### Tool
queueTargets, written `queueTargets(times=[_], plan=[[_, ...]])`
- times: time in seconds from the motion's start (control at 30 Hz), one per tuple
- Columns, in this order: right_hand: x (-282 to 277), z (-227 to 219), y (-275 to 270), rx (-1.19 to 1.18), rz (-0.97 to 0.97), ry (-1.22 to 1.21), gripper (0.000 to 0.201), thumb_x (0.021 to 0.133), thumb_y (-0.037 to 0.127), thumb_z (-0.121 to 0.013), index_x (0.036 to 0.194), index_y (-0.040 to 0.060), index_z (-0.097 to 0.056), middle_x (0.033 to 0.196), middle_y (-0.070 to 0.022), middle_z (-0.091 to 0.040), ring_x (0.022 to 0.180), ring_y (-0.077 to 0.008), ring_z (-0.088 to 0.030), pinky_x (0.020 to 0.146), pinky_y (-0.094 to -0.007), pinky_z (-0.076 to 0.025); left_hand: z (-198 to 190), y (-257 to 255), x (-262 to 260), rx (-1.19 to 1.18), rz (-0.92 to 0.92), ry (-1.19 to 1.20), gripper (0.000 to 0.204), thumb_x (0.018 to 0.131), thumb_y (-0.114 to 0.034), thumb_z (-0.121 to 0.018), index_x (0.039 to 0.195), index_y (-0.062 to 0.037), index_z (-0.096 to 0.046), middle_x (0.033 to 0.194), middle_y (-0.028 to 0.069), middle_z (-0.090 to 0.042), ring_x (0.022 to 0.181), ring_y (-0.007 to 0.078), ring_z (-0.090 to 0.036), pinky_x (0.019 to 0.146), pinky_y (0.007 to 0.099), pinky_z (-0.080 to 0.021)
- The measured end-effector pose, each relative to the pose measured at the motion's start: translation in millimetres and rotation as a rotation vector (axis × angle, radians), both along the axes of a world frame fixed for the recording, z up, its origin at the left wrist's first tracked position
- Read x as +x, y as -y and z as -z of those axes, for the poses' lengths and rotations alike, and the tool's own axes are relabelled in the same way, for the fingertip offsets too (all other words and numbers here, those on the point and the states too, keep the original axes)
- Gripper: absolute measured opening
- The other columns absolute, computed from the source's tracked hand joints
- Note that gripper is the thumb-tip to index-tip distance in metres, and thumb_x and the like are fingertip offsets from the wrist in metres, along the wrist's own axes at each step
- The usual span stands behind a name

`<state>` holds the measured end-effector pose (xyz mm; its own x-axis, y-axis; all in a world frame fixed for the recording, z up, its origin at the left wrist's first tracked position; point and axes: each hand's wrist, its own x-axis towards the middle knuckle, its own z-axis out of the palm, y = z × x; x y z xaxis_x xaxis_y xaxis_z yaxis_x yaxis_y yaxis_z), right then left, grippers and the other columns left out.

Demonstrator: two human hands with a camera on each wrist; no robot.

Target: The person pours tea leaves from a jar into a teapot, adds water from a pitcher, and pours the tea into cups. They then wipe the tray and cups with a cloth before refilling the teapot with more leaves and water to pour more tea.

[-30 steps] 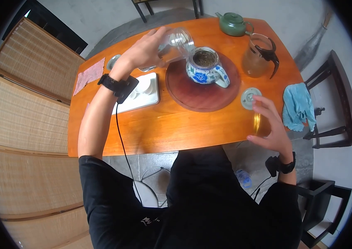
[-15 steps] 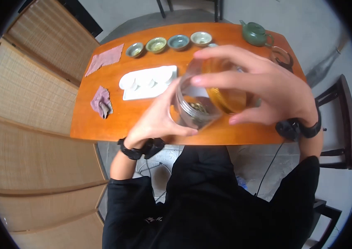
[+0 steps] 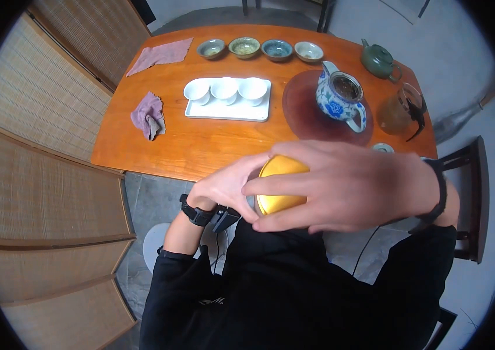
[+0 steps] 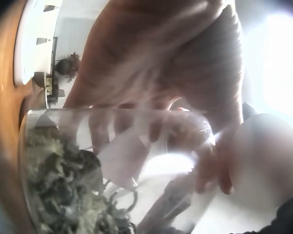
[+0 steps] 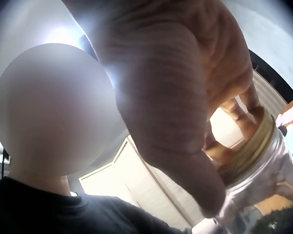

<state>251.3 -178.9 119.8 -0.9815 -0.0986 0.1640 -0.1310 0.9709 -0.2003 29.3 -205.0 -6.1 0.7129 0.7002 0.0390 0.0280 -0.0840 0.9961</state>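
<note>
My left hand (image 3: 227, 184) grips a clear jar (image 4: 151, 141) in front of the table's near edge. Dark green dried leaves (image 4: 68, 185), like tea, fill part of it. A gold lid (image 3: 285, 165) covers the jar's mouth, and the spread fingers of my right hand (image 3: 346, 186) are curled round its rim. From the right wrist view, the lid's edge (image 5: 256, 141) sits right at the jar's threaded neck. Beyond the hands stands a blue-and-white teapot (image 3: 335, 109), uncovered, dark leaves inside, on a round red-brown board (image 3: 300, 114).
Three white cups (image 3: 224, 90) stand on a white tray (image 3: 227, 115). Several bowls (image 3: 276, 51) line the back edge. A green teapot (image 3: 378, 61) and a glass pitcher (image 3: 396, 114) are at the right. Two pink cloths lie left, one crumpled (image 3: 149, 114), one flat (image 3: 160, 56).
My left hand has brought the jar from its tilt over the blue-and-white teapot back toward my body. My right hand has carried the gold lid onto the jar's mouth. The view has shifted.
</note>
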Motion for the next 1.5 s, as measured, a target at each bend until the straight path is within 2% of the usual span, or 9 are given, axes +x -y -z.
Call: queueTargets(times=[0.23,0.43,0.6,0.73,0.83,1.0,1.23,1.4,1.5], plan=[[-26.8,19.2,42.4,-0.08,0.099,-0.218,0.039,0.067,0.04,-0.074,0.1,0.0208,-0.063,0.111,-0.0066,-0.054,0.098,-0.0289,-0.055,0.084,-0.0398,-0.049,-5.9,41.3,-3.1,0.17,-0.131,0.035,0.08,0.055,-0.028,-0.089,0.122,-0.0041,-0.054,0.118,0.013,-0.061,0.111,0.0303,-0.059,0.093,0.0391,-0.047],[-48.1,39.1,42.1,0.058,0.494,-0.511,0.046,0.063,0.035,-0.077,0.101,0.013,-0.065,0.111,-0.0155,-0.054,0.102,-0.035,-0.056,0.087,-0.0456,-0.049,-12.8,66.3,0.8,0.635,-0.781,-0.155,0.078,0.063,-0.015,-0.086,0.129,0.0033,-0.048,0.125,0.022,-0.056,0.112,0.0382,-0.058,0.094,0.0414,-0.047],[-87.6,53.7,11.7,0.013,0.636,-0.544,0.06,0.078,0.025,-0.071,0.131,0.0067,-0.05,0.128,-0.0254,-0.047,0.122,-0.043,-0.044,0.1,-0.0454,-0.041,-7.5,30.8,-14.1,0.748,-1.118,-0.293,0.078,0.064,-0.011,-0.084,0.131,0.0013,-0.044,0.123,0.0218,-0.057,0.113,0.0327,-0.059,0.093,0.0374,-0.048],[-94.1,37.6,-31.2,-0.055,0.445,-0.597,0.075,0.076,0.023,-0.067,0.135,-0.0119,-0.037,0.134,-0.0312,-0.043,0.126,-0.0493,-0.039,0.106,-0.0486,-0.035,-18.3,-13.3,-47.3,0.57,-0.964,-0.069,0.091,0.06,-0.014,-0.088,0.135,0.0003,-0.038,0.121,0.0168,-0.059,0.112,0.0259,-0.059,0.096,0.036,-0.047],[-79.4,-6.3,-60.7,-0.162,0.435,-0.186,0.07,0.078,0.02,-0.067,0.141,0.0042,-0.04,0.135,-0.0248,-0.048,0.128,-0.0351,-0.044,0.105,-0.0422,-0.038,-38.1,-20.7,-63.2,0.541,-0.819,-0.168,0.097,0.056,-0.015,-0.091,0.135,-0.0012,-0.038,0.125,0.0124,-0.056,0.115,0.0232,-0.056,0.101,0.0364,-0.043],[-112.1,11.4,-101.5,0.063,0.078,-0.474,0.064,0.082,0.039,-0.067,0.137,0.0115,-0.05,0.12,-0.0174,-0.06,0.111,-0.032,-0.058,0.096,-0.0383,-0.046,-48.3,-29.9,-72.8,0.437,-0.694,-0.091,0.096,0.054,-0.013,-0.092,0.133,-0.0004,-0.039,0.125,0.0121,-0.055,0.118,0.0212,-0.053,0.103,0.0368,-0.041],[-164.2,36.4,-90.3,0.139,0.843,-0.605,0.062,0.084,0.049,-0.063,0.127,0.0054,-0.058,0.126,-0.0222,-0.055,0.115,-0.0343,-0.055,0.095,-0.0405,-0.045,-40.4,-63.6,-67.2,0.62,-1.11,-0.259,0.074,0.059,-0.024,-0.087,0.116,0.0035,-0.048,0.107,0.0174,-0.064,0.101,0.0235,-0.063,0.088,0.0341,-0.05],[-179.9,29.6,-104.1,0.168,0.885,-0.846,0.06,0.095,0.041,-0.05,0.126,-0.0092,-0.048,0.101,-0.0256,-0.067,0.081,-0.0354,-0.068,0.075,-0.0447,-0.054,-50.2,-104.6,-105.6,0.672,-1.178,-0.299,0.068,0.061,-0.02,-0.086,0.111,0.004,-0.048,0.103,0.0162,-0.065,0.087,0.0217,-0.067,0.075,0.0309,-0.055],[-133.7,4.1,-80.6,-0.004,0.902,-0.747,0.055,0.091,0.045,-0.057,0.119,-0.002,-0.059,0.117,-0.023,-0.059,0.104,-0.0333,-0.06,0.087,-0.0424,-0.048,-60.6,-134.2,-151.8,0.673,-1.065,-0.107,0.083,0.061,-0.021,-0.09,0.121,0.0057,-0.04,0.106,0.0182,-0.063,0.098,0.0226,-0.064,0.084,0.0314,-0.053]])
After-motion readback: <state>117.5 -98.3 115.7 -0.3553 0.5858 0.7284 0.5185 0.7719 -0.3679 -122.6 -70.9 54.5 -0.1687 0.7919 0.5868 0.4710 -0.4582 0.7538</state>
